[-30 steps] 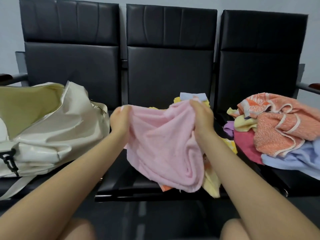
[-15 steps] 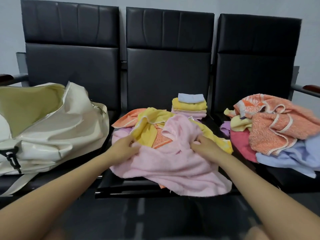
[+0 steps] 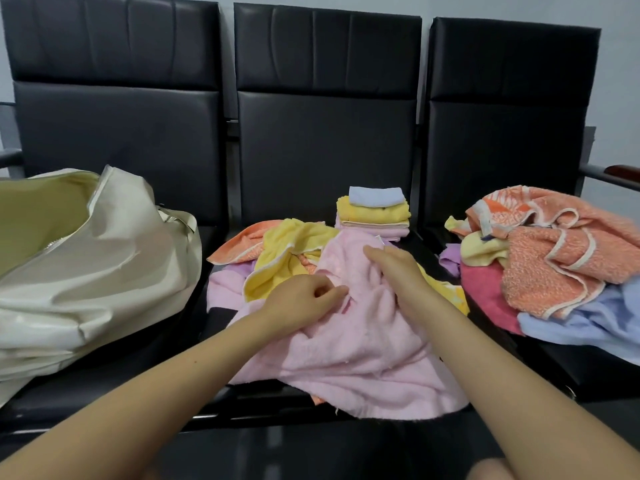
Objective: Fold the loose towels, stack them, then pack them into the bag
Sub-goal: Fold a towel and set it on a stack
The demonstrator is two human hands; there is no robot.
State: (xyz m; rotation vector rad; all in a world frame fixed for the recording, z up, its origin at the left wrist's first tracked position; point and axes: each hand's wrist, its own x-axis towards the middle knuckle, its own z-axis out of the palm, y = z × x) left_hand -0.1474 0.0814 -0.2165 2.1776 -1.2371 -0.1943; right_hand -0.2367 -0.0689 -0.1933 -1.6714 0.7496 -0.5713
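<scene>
Step in hand, as judged: spreading the pink towel flat before the first fold

Current state
- Left hand: fingers curled, pinching a ridge of the pink towel near its middle
- Right hand: fingers extended, palm down, pressing the pink towel just beyond the left hand; no closed grasp visible
- Pink towel: crumpled under both hands, near edge hanging over the seat front
- Loose yellow towel and orange towel: beyond the left hand, partly under the pink towel
- Folded stack: beyond the right hand, against the seat back, well apart from the fingers
- Unfolded pile: to the right of the right hand, on the next seat
- Bag: to the left of the left hand, mouth open

Recommended procedure
1. Locate two adjacent corners; avoid gripping mid-cloth, which keeps the wrinkles in
2. Lift clear of the yellow and orange towels underneath to prevent dragging them along
3. Shake once, lay flat, smooth outward from the centre with an open palm
4. Fold to match the outline of the folded stack, so the stack remains square and stable
5. Keep the overhanging edge from sliding off the seat front

Markings
- No brand, label text or writing legible on any towel or on the bag
- Small tag on the orange towel of the unfolded pile: too small to read
</scene>
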